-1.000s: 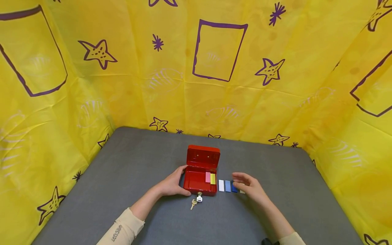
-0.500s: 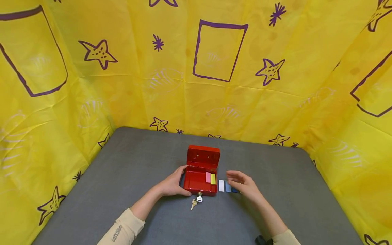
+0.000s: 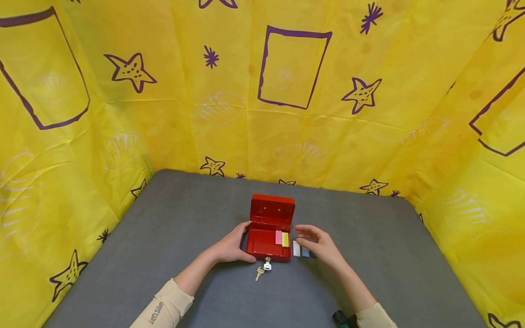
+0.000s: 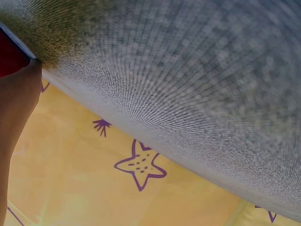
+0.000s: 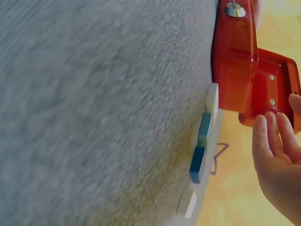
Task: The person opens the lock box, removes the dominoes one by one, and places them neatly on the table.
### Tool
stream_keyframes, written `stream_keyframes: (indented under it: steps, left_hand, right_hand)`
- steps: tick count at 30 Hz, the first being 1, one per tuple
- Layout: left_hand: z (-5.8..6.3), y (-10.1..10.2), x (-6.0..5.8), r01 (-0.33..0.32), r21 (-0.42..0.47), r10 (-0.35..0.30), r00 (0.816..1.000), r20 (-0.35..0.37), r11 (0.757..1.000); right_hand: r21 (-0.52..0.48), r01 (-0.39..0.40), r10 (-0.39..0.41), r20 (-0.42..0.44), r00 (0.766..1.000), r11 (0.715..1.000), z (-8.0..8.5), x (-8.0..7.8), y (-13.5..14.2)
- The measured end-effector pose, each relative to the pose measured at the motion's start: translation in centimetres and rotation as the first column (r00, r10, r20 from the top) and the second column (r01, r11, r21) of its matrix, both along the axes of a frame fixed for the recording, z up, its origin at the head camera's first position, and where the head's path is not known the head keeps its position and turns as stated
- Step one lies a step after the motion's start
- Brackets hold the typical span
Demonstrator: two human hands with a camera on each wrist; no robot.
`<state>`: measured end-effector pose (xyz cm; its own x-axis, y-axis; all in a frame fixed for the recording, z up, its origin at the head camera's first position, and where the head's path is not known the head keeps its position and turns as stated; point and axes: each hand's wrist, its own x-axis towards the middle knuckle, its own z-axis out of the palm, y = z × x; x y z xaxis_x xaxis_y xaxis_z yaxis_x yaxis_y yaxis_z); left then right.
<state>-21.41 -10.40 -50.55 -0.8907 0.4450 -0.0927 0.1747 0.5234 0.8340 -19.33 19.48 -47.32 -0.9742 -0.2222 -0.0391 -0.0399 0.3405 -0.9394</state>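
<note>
In the head view a small red metal cash box (image 3: 262, 246) stands with its lid (image 3: 272, 210) raised. A pink block (image 3: 278, 237) and a yellow block (image 3: 285, 239) lie inside, at the right. My left hand (image 3: 229, 246) holds the box by its left side, thumb at the front corner. Just right of the box, my right hand (image 3: 321, 248) hovers with loosely bent fingers and nothing in them. Below it lie a white block (image 3: 296, 249), a light blue block (image 3: 305, 252) and a dark blue block (image 5: 197, 165), partly covered in the head view. The right wrist view also shows a cream block (image 5: 187, 203).
One key (image 3: 267, 264) sits in the front lock, with a second key (image 3: 260, 273) hanging beside it onto the grey table (image 3: 197, 205). Yellow patterned cloth (image 3: 229, 127) encloses the table's back and sides. A dark strap (image 3: 343, 319) shows near the right sleeve.
My right hand has moved left along the row of blocks, from the far end to the white block beside the box. My left hand and the box have stayed put.
</note>
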Motion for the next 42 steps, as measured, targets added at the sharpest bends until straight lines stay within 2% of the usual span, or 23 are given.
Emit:
stream_keyframes:
  steps: [6,13,16,27,42]
  left_hand:
    - [0.0,0.0,0.0,-0.003,-0.001,0.003,1.000,0.002,1.000]
    - [0.0,0.0,0.0,-0.004,0.002,0.004,1.000,0.009,1.000]
    - [0.1,0.0,0.0,-0.006,0.003,0.006,1.000,0.010,1.000]
    - [0.2,-0.1,0.0,-0.006,-0.006,0.006,1.000,0.014,1.000]
    - [0.3,-0.1,0.1,0.006,-0.007,-0.006,1.000,-0.011,1.000]
  right_hand:
    - [0.007,-0.022,0.022,-0.005,1.000,1.000,0.6,0.0,-1.0]
    - [0.038,-0.088,0.089,-0.035,0.995,0.995,4.0,0.8,-2.4]
    - [0.063,-0.100,0.103,-0.045,0.994,0.993,4.4,0.9,-2.9]
    - [0.089,-0.109,0.117,-0.084,0.990,0.990,0.5,-1.0,-3.6]
    - [0.190,-0.175,0.210,-0.181,0.961,0.966,-0.1,-1.3,-5.1]
